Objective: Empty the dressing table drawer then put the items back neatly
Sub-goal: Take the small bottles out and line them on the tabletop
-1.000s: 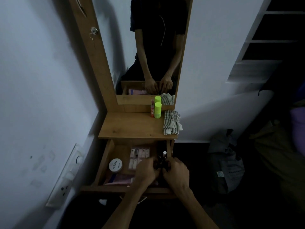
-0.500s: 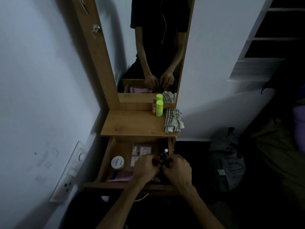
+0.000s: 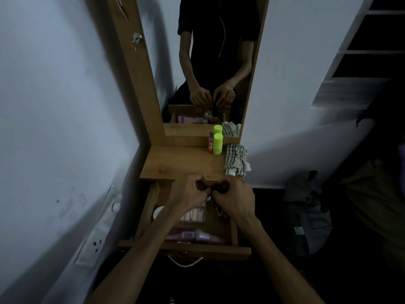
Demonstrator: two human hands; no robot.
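Observation:
The wooden drawer (image 3: pixel 151 207) of the dressing table stands pulled out below the tabletop (image 3: pixel 182 163). My left hand (image 3: pixel 188 194) and my right hand (image 3: pixel 234 200) are raised side by side over the drawer at the tabletop's front edge. Each is closed on a small dark brown item: one (image 3: pixel 200 185) in the left, another (image 3: pixel 222 187) in the right; what they are is too dim to tell. In the drawer lie a white round jar (image 3: pixel 158 212), a clear case of pale sticks (image 3: pixel 195 215), a small bottle (image 3: pixel 219 212) and pink tubes (image 3: pixel 197 235).
On the tabletop stand a lime-green bottle (image 3: pixel 217 144) and a thin red tube (image 3: pixel 210 145), with a striped cloth (image 3: pixel 236 159) at the right edge. A mirror (image 3: pixel 210 62) rises behind. A wall socket (image 3: pixel 96 242) sits at the left, dark bags (image 3: pixel 306 213) at the right.
Both hands have lifted out of the drawer toward the tabletop's front edge, carrying the small dark items. The view has tilted slightly.

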